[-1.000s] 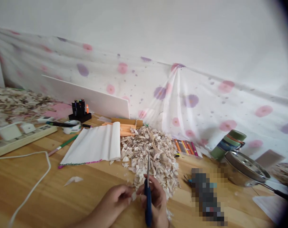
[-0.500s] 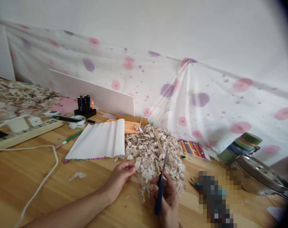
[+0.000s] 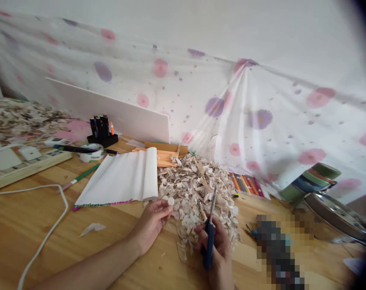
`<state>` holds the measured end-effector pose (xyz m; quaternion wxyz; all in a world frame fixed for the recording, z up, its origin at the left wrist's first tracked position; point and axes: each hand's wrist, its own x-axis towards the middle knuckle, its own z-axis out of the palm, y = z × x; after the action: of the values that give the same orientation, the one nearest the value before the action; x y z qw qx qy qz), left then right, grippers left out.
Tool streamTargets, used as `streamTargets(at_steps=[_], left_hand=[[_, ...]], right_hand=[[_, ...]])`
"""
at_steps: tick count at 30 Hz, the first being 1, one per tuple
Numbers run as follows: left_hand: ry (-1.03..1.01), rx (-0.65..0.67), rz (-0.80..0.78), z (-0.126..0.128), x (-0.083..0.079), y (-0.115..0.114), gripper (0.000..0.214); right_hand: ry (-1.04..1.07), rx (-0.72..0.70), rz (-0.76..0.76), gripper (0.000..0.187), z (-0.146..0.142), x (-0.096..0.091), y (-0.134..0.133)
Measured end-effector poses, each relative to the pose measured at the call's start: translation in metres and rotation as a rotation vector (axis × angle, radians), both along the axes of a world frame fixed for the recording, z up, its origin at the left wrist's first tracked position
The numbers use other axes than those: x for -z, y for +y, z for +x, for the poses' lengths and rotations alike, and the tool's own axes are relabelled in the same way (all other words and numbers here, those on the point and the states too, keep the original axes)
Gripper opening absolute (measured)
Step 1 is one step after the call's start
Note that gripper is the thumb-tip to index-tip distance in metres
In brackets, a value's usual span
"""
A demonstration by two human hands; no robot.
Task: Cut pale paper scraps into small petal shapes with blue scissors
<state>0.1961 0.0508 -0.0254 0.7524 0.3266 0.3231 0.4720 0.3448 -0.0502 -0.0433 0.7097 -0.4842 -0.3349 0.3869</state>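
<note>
A small pale flake [image 3: 171, 201], thin and roundish, is pinched between the thumb and fingers of my left hand [image 3: 154, 221]. My right hand [image 3: 218, 249] grips scissors [image 3: 209, 241] with dark blue handles; their blades point up and away from me and look closed. Both hands are at the near edge of a heap of dry, whitish-brown flakes [image 3: 197, 189] on the wooden table. Left of the heap lies a partly rolled white sheet [image 3: 119, 177] with a green and pink edge. A loose white scrap [image 3: 92, 228] lies by my left forearm.
At left are a power strip [image 3: 28, 169], a white cable [image 3: 54, 225], a tape roll [image 3: 91, 153] and a marker stand [image 3: 102, 139]. Colored pens [image 3: 246, 184], a green bottle [image 3: 311, 181] and a metal pot [image 3: 336, 217] stand right. Behind hangs a flowered curtain [image 3: 183, 92].
The flake in my left hand has turned and now shows above the fingertips. My right hand with the scissors has shifted slightly right. The whole view has moved a little.
</note>
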Motion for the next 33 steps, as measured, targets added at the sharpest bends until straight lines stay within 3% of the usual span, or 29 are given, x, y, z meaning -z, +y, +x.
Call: streamTargets(at_steps=[18, 33], left_hand=[[-0.078, -0.016, -0.023, 0.001, 0.000, -0.001, 0.023], [-0.014, -0.002, 0.034, 0.004, 0.005, 0.000, 0.021]], right_hand=[[-0.056, -0.020, 0.000, 0.056, -0.001, 0.002, 0.001], [-0.048, -0.022, 0.052, 0.044, -0.010, -0.001, 0.004]])
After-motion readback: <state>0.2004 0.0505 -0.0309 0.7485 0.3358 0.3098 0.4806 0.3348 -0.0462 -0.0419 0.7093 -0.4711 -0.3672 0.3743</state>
